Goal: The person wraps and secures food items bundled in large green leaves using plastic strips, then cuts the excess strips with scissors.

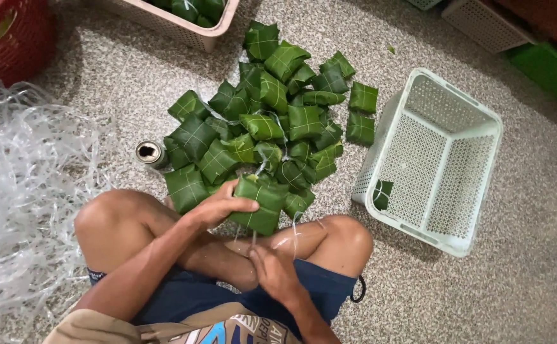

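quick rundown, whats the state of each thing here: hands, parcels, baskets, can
left hand: gripping the leaf parcel from above
right hand: closed, pulling a thin strip
leaf parcel: wrapped, held over the legs
parcel pile: tied, heaped on the floor
white basket: tipped on its side, one parcel inside
beige basket: upright, parcels in it
can: on its side, end open
plastic strips: loose, tangled

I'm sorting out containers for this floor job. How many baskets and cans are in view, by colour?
White basket, tipped on its side: 1
Beige basket, green parcels inside: 1
Red basket, cut off by the picture's edge: 1
White basket, partly cut off at the top right: 1
Metal can: 1
Total: 5
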